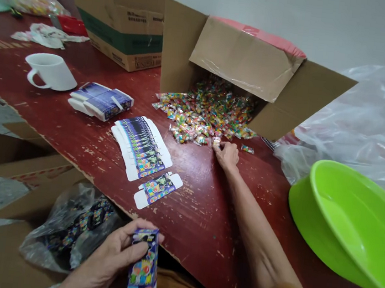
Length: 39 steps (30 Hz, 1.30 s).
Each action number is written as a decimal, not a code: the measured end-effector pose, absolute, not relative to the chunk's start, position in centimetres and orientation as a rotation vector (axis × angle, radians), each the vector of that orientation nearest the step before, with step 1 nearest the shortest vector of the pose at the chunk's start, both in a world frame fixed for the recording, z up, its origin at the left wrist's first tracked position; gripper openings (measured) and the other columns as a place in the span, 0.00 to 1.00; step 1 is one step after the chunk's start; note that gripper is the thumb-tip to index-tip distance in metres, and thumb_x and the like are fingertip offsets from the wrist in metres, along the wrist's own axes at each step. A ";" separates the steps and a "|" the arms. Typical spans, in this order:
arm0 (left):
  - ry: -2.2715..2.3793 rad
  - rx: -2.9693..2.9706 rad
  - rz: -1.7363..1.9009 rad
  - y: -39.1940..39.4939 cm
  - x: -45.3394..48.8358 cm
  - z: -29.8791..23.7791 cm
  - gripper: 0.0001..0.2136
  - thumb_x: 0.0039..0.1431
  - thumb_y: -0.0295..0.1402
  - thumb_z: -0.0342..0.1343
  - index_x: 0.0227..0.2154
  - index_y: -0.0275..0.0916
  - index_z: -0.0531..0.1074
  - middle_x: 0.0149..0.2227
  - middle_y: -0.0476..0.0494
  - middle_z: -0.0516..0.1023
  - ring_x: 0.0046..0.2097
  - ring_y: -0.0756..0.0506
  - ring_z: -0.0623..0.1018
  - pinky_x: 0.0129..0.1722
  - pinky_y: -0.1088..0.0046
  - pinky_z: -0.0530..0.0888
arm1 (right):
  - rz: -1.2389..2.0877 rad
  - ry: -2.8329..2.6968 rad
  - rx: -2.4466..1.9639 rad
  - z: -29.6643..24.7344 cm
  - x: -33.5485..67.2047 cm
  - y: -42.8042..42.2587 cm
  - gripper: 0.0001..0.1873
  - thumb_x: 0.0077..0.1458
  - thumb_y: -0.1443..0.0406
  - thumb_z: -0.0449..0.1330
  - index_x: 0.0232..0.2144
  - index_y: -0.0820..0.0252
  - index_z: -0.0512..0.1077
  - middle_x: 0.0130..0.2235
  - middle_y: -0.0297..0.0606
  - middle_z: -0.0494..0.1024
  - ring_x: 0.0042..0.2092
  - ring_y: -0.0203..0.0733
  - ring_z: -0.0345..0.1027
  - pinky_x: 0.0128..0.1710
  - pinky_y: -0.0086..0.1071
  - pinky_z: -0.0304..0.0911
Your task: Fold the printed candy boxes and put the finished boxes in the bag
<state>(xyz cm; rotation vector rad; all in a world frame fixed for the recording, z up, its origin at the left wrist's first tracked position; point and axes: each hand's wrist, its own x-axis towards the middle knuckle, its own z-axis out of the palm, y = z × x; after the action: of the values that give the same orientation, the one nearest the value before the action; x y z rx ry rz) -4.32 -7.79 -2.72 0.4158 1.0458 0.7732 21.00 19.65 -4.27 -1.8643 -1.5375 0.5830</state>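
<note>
My left hand [117, 253] is wrapped round a small printed candy box [145, 265], purple and black with coloured dots, held near the table's front edge; a white flap shows at its lower end. At the front of a heap of small clear candy packets [213, 112], my right hand [227, 156] has its fingers closed at a packet [216, 142]. The heap spills from a carton lying on its side. Between the hands lie a single flat candy box [159, 188] and a fanned stack of flat boxes [144, 148].
Another bundle of flat boxes [102, 100] and a white mug [50, 72] stand left. The open carton [243, 57] and a closed-sided carton [135, 37] stand behind. A green basin [316, 212] occupies the right. Below the table edge, a plastic bag [76, 232] holds filled-looking dark boxes.
</note>
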 end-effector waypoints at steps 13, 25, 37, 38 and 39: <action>1.108 1.081 0.214 -6.4 -13.9 -2.1 0.16 0.52 0.47 0.65 0.40 0.44 0.76 0.38 0.47 0.78 0.39 0.43 0.77 0.39 0.72 0.72 | 0.883 -1.415 -1.617 -3.4 21.6 15.0 0.17 0.52 0.54 0.60 0.38 0.61 0.73 0.36 0.41 0.80 0.37 0.43 0.74 0.37 0.35 0.69; 1.101 1.132 0.731 -4.8 -5.8 0.0 0.18 0.58 0.36 0.58 0.50 0.39 0.65 0.31 0.51 0.71 0.27 0.52 0.70 0.28 0.76 0.69 | 1.196 -2.003 -0.775 0.2 13.5 1.9 0.13 0.59 0.68 0.59 0.47 0.53 0.73 0.37 0.35 0.77 0.37 0.39 0.69 0.40 0.36 0.66; 0.961 0.633 1.065 -4.9 -3.3 -0.2 0.25 0.59 0.54 0.54 0.43 0.34 0.73 0.27 0.42 0.78 0.26 0.47 0.75 0.25 0.71 0.75 | 1.745 -1.292 -0.930 -0.2 13.7 0.8 0.21 0.50 0.54 0.70 0.43 0.54 0.71 0.31 0.31 0.75 0.28 0.35 0.68 0.28 0.29 0.66; 0.958 0.625 1.074 -4.9 -3.1 -0.2 0.24 0.58 0.53 0.56 0.40 0.33 0.74 0.26 0.42 0.78 0.25 0.47 0.75 0.25 0.72 0.75 | 1.836 -1.248 -0.880 -0.6 13.4 0.6 0.23 0.49 0.53 0.70 0.44 0.54 0.71 0.30 0.30 0.74 0.26 0.35 0.68 0.27 0.30 0.67; 0.958 0.638 1.081 -4.9 -2.9 -0.3 0.23 0.57 0.53 0.57 0.37 0.33 0.75 0.26 0.42 0.78 0.25 0.47 0.75 0.24 0.72 0.75 | 1.909 -1.221 -0.833 -1.1 13.0 0.3 0.24 0.49 0.53 0.71 0.45 0.53 0.70 0.29 0.30 0.75 0.25 0.36 0.68 0.26 0.30 0.67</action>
<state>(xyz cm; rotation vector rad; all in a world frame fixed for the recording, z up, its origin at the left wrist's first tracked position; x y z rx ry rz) -2.94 -4.88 -0.31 0.6385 0.9576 1.0811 13.05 0.28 -1.09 -0.8331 -1.2208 1.9089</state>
